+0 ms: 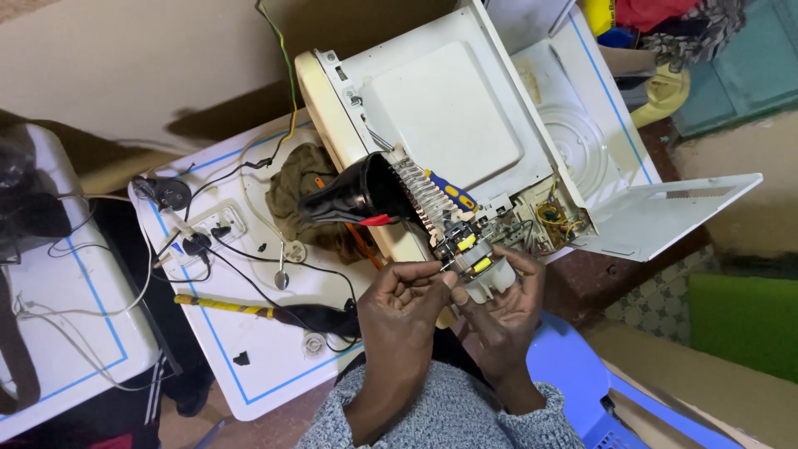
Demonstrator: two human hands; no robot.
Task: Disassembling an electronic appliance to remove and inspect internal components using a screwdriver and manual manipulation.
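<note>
Both my hands hold the bare insides of a hair dryer: a small motor with yellow parts (467, 249), a white fan housing (490, 281) and a long heating coil (420, 199) that reaches up to the left. My right hand (511, 308) cups the white fan end. My left hand (403, 312) pinches the motor from the left with its fingertips. The black hair dryer shell (357, 195) with a red switch lies just above my left hand, on the white appliance.
An opened white microwave oven (449, 108) lies on a white table (249, 366), its side panel (665, 212) swung out right. A blue-yellow screwdriver (453, 193), a brown rag (303, 187), a power strip (208, 229), cables and a yellow-banded tool (224, 306) lie around. Blue plastic chair (573, 374) below.
</note>
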